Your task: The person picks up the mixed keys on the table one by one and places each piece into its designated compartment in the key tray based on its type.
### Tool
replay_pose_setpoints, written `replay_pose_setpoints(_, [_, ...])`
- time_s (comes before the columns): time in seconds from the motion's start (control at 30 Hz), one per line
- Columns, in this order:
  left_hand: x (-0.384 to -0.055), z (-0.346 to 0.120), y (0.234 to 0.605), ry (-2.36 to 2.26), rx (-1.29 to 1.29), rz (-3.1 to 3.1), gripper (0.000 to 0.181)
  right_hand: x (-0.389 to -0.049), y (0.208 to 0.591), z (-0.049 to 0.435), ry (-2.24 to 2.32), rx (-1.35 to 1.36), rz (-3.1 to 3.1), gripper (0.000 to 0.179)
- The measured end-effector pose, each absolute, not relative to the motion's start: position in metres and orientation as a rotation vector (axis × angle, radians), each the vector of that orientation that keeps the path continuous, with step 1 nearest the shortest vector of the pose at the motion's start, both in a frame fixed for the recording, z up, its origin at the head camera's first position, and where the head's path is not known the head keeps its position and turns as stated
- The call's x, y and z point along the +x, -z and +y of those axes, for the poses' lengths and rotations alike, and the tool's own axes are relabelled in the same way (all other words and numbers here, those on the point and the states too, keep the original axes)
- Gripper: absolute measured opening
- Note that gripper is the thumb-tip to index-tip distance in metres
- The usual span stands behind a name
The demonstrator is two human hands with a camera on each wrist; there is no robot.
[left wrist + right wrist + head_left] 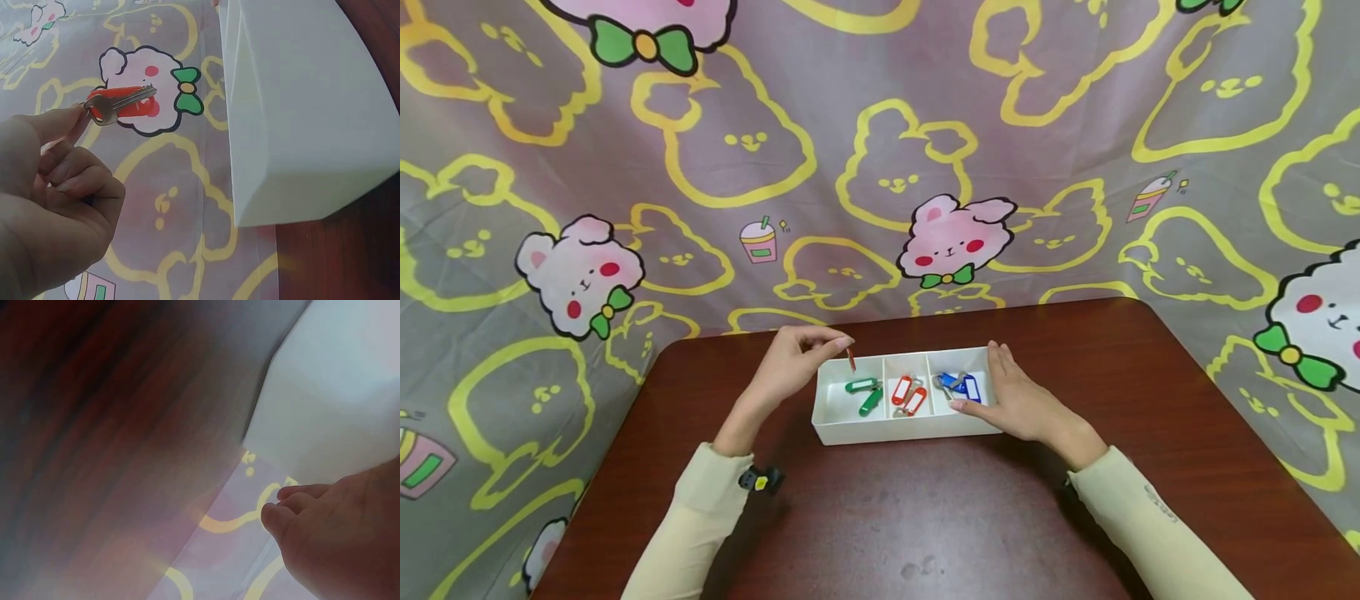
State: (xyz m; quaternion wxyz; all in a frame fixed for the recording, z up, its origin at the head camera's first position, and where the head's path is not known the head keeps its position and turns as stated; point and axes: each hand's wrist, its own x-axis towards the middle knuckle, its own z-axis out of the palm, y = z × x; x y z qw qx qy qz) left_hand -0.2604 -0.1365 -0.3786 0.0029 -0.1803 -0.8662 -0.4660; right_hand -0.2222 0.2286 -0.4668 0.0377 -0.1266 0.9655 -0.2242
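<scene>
Thumb and forefinger of my left hand (pixel 790 367) pinch the ring of a silver key (pixel 107 114) with a red tag (pixel 141 107). In the head view they hang above the left compartment of a white three-part box (pixel 895 430). Green key tags (pixel 871 402) lie in that compartment, red key tags (pixel 915 401) in the middle one, blue key tags (pixel 972 388) with keys in the right one. My right hand (pixel 1030 408) holds the box's right end, fingers along the end wall and thumb over the front rim.
The box stands on a dark brown table (pixel 895 517), towards its far edge. Behind and at both sides hangs a grey curtain (pixel 835 192) printed with yellow outlines and pink bunnies.
</scene>
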Motion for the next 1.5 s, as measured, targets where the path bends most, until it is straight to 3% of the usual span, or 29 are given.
replay_pose_setpoints(1.5, [-0.286, -0.083, 0.377, 1.565, -0.781, -2.83, 0.019, -0.222, 0.466, 0.228, 0.695, -0.365, 2.95, 0.13])
